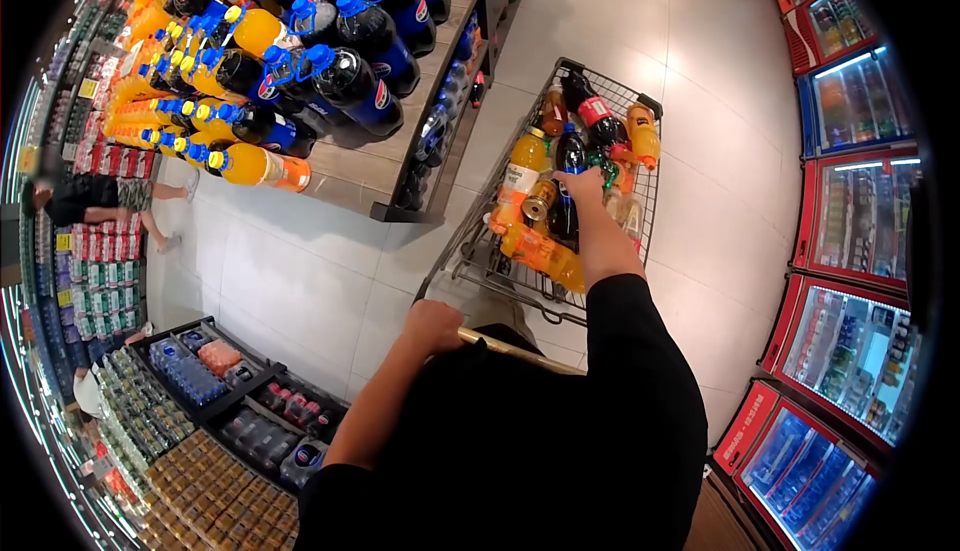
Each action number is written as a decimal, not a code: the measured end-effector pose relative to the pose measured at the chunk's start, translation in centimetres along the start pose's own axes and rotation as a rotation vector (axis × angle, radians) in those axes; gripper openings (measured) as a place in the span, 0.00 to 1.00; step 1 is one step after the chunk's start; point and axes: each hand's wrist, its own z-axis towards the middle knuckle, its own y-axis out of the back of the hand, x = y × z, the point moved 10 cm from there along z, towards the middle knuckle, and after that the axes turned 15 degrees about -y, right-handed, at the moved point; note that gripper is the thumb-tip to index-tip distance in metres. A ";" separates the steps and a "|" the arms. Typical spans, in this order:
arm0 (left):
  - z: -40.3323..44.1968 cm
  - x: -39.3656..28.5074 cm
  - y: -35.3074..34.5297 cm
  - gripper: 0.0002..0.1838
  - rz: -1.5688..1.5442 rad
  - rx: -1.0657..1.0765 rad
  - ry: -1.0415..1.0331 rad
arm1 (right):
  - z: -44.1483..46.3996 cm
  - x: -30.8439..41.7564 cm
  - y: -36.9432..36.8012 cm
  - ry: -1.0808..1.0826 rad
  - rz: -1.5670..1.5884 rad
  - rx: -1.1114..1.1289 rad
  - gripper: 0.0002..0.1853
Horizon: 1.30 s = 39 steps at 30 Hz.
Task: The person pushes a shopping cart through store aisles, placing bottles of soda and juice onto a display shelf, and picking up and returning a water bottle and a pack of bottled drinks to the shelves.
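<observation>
My left hand (432, 327) is closed round the cart's handle bar (520, 351). My right hand (583, 186) reaches into the wire shopping cart (655, 141), its fingers curled at the middle of a dark cola bottle (570, 158) with a blue cap; the fingertips are partly hidden. A shiny green item (603, 165) lies just beyond those fingers. To the left stand an orange drink bottle (525, 163) with a yellow cap and a gold can (540, 198). Another orange bottle (545, 254) lies across the near end. Farther in are a red-labelled cola bottle (597, 116) and a small orange bottle (643, 134).
A wooden display stand (345, 176) packed with cola and orange bottles rises left of the cart. Red-framed drink fridges (850, 341) line the right. Stacked cans and bottle packs (200, 471) fill the lower left. A person (100, 196) is at the far left.
</observation>
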 end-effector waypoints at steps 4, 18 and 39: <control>1.4 0.5 1.2 0.18 -0.043 0.083 -0.041 | -2.6 2.0 1.7 -0.032 -0.090 -0.046 0.63; 1.5 1.3 5.4 0.14 -1.130 -0.070 -0.255 | -16.1 2.7 6.4 0.708 0.296 -0.332 0.45; -3.9 7.4 30.5 0.76 -0.661 -0.804 -0.778 | -51.6 -0.9 16.7 0.891 1.017 -0.295 0.46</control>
